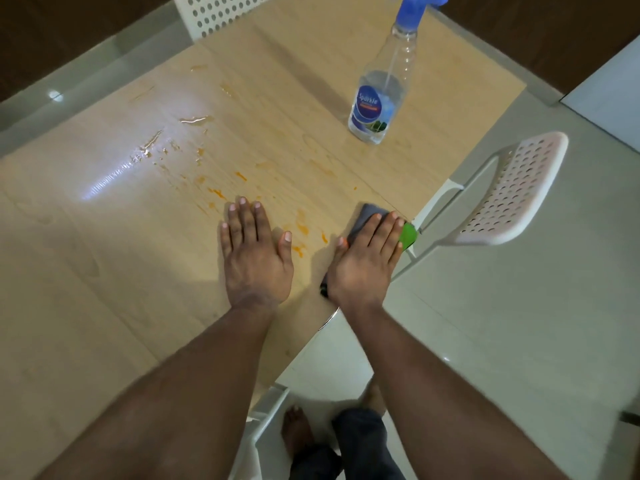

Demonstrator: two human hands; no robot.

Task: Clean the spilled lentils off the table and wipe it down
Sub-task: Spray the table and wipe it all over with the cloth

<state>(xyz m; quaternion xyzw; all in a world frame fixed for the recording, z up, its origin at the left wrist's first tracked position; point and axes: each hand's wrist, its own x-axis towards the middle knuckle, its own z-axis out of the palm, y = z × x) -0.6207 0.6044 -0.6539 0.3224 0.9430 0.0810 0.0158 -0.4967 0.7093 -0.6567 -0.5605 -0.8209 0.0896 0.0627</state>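
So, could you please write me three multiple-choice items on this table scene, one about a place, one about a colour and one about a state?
1. Where does the spray bottle stand on the table?
A. on the far side, beyond the right hand
B. under the left hand
C. on the white chair

2. What colour is the bottle's spray head?
A. red
B. blue
C. black

3. What is the right hand doing?
A. gripping the bottle
B. hanging off the table
C. pressing flat on a grey cloth

Answers: 1 A, the bottle stands upright on the far part of the table, apart from both hands. 2 B, its head at the top is blue. 3 C, the fingers lie straight over the cloth near the table's edge, while the left hand rests flat on the bare wood beside orange smears.
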